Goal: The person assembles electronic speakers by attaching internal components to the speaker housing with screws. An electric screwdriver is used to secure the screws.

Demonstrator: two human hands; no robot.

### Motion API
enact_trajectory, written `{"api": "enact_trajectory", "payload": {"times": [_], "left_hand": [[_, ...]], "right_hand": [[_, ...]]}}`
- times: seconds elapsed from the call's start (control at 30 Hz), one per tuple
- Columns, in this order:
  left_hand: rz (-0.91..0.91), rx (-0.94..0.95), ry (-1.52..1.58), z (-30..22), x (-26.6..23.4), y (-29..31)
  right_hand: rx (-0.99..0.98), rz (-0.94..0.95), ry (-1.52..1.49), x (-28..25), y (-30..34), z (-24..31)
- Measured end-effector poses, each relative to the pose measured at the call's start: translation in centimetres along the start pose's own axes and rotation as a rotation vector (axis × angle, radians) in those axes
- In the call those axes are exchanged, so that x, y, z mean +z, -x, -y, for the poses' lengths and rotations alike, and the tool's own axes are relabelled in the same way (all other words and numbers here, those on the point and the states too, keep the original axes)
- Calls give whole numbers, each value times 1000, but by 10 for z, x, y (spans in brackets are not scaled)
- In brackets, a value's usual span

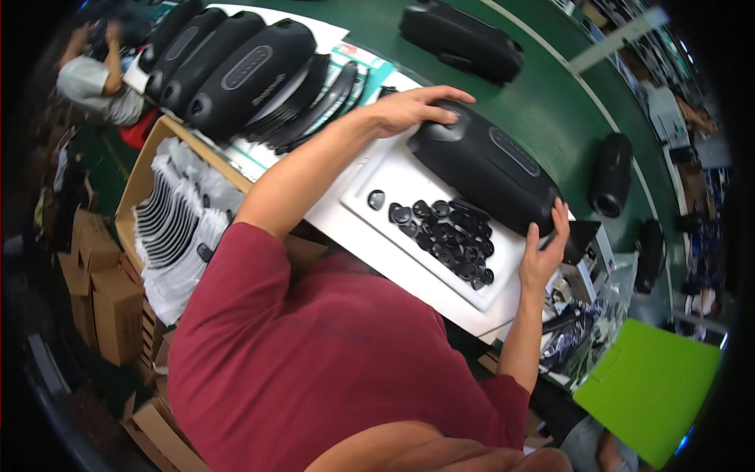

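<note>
Black speaker (484,169) over the far side of the white tray (505,266) is probably hefty, stiff and kinda slick, so I'd grip both ends, right where the left hand (413,110) and right hand (544,250) are clamped.

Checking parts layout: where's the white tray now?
Head view, right of centre: the white tray is on the white table, small black pieces in it, partly hidden by the black speaker between left hand and right hand.

A head-worn fisheye camera looks steeply down from close above, the maroon fabric shirt (330,346) near, the white flat-topped table (417,279) farther.
</note>
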State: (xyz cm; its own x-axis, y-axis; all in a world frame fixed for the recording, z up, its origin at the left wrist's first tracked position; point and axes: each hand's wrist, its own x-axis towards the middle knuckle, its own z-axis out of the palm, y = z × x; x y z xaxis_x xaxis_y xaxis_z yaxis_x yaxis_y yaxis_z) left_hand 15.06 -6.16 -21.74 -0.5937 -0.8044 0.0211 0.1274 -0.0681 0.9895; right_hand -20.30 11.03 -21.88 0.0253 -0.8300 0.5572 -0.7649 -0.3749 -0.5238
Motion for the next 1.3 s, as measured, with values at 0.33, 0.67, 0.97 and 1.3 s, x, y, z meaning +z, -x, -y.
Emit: {"api": "enact_trajectory", "payload": {"times": [0.33, 0.67, 0.97, 1.3], "left_hand": [[-688, 9, -1472, 1, -34, 125], [-842, 174, -1366, -18, -16, 139], [32, 365, -908, -77, 90, -3], [-468, 659, -1056, -17, 108, -16]], "right_hand": [[53, -18, 70, 0, 14, 16], [76, -142, 9, -26, 6, 5], [-21, 34, 139, -13, -27, 9], [89, 48, 316, 1, -19, 13]]}}
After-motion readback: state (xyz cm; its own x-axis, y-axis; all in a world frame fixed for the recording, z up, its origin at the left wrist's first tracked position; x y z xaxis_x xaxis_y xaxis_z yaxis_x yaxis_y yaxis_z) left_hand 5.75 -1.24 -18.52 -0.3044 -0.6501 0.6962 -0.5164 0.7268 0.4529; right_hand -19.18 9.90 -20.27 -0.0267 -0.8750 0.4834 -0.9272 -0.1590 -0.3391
